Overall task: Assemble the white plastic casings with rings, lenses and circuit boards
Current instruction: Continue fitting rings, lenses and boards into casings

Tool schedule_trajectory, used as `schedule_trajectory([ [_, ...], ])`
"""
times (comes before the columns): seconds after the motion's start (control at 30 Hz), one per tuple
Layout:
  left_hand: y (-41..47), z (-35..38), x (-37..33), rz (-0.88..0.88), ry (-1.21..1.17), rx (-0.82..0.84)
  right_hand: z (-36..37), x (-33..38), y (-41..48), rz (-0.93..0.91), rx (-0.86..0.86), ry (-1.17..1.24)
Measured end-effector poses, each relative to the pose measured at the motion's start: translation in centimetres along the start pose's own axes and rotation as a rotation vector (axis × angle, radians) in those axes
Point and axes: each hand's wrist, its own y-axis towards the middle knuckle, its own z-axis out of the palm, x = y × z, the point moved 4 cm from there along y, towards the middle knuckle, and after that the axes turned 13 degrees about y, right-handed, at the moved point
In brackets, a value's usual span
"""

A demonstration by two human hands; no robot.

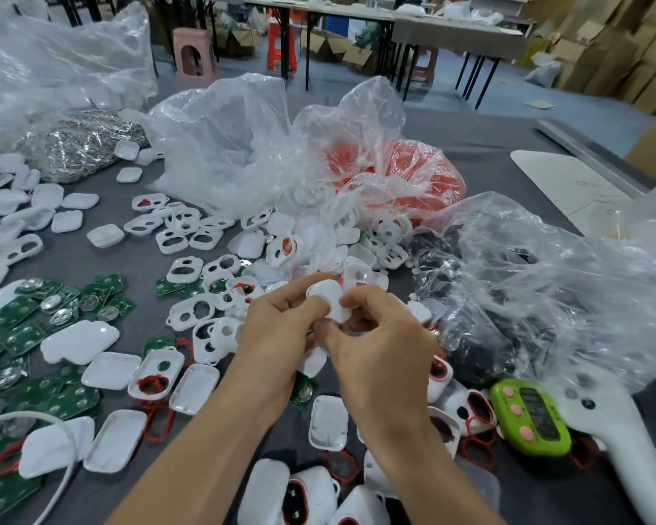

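Note:
Both hands meet above the middle of the grey table [489,153] around one white plastic casing [328,301]. My left hand [277,327] grips its left side, thumb pressed on top. My right hand [379,335] pinches its right edge. A thin red line shows along the casing's left rim. Loose white casing fronts with two holes [190,312] and plain white backs [110,369] lie scattered all around. Green circuit boards with silver discs [57,308] cover the left side. Red rings [156,422] lie among the parts near me.
Crumpled clear bags [235,145] stand behind the parts, one holding red pieces [421,172], another dark pieces [508,297]. A bag of shiny metal bits [80,145] sits far left. A green timer [531,416] and a white handheld device [614,441] lie at right. Assembled casings [303,494] sit near me.

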Motion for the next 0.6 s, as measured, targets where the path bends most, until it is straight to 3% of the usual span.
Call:
schedule_trajectory([
  [0.3,0.2,-0.1,0.4,0.024,0.046,-0.048,0.4,0.3,-0.4,-0.001,0.042,-0.103],
  [0.43,0.0,-0.1,0.2,0.025,0.013,-0.034,0.7,0.6,-0.6,-0.09,0.073,-0.148],
  [0.5,0.1,-0.5,0.1,0.009,0.01,-0.057,0.8,0.5,-0.4,-0.097,0.118,-0.105],
  [0.6,0.4,-0.9,0.0,-0.016,-0.042,-0.066,0.1,-0.6,0.7,0.088,0.13,0.12],
])
